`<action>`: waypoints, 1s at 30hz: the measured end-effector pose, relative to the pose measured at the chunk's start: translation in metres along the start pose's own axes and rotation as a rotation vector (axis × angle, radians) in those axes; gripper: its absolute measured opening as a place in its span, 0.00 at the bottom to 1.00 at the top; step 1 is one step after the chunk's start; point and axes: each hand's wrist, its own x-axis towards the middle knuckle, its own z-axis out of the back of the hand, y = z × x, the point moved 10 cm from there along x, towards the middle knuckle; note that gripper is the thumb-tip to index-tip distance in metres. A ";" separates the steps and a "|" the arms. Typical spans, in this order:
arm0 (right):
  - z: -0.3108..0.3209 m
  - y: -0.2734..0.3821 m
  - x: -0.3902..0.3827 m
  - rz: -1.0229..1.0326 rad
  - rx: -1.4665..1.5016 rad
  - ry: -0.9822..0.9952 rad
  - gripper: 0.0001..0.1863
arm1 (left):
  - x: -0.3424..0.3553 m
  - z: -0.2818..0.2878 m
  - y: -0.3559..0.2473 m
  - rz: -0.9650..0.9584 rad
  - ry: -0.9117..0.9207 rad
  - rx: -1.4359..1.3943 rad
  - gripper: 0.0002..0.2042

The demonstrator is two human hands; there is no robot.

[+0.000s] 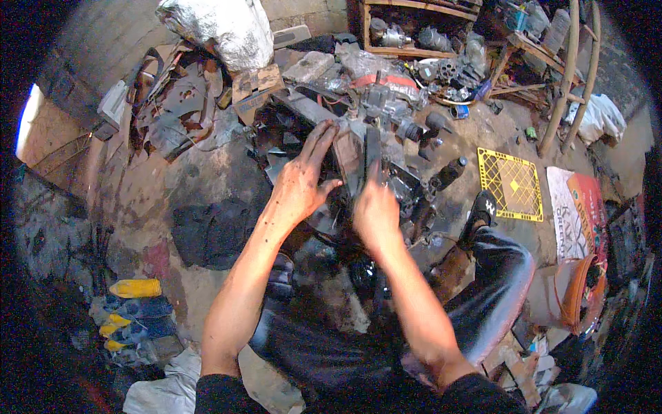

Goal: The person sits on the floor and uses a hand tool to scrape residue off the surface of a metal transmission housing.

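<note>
My left hand (301, 181) lies with fingers stretched out along a greyish metal piece (350, 155), its thumb apart. Dark grime coats the fingertips. Closed in a fist, my right hand (376, 215) grips a long, flat dark bar (373, 150) that looks like a file. The bar points away from me and lies over or right beside the metal piece; exact contact cannot be made out. Under and around both hands is a cluster of dark, greasy machine parts (407, 190). The lower part of what my right hand holds is hidden by the fist.
A yellow plastic grid (511, 184) lies on the floor to the right, near my shoe (482, 209). Scrap metal sheets (183, 100) and a white sack (224, 31) are at the far left. A wooden shelf (414, 52) with metal parts stands at the back. Yellow-capped bottles (136, 288) lie lower left.
</note>
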 end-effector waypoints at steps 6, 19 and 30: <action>0.015 -0.009 -0.065 -0.114 -0.009 0.076 0.37 | 0.005 0.004 -0.002 0.016 0.008 -0.027 0.38; 0.005 -0.003 -0.084 -0.121 0.072 -0.001 0.25 | 0.006 0.011 -0.003 -0.018 -0.078 -0.089 0.32; 0.009 0.019 -0.079 0.118 0.361 -0.145 0.30 | 0.005 0.004 0.008 -0.043 -0.150 -0.112 0.31</action>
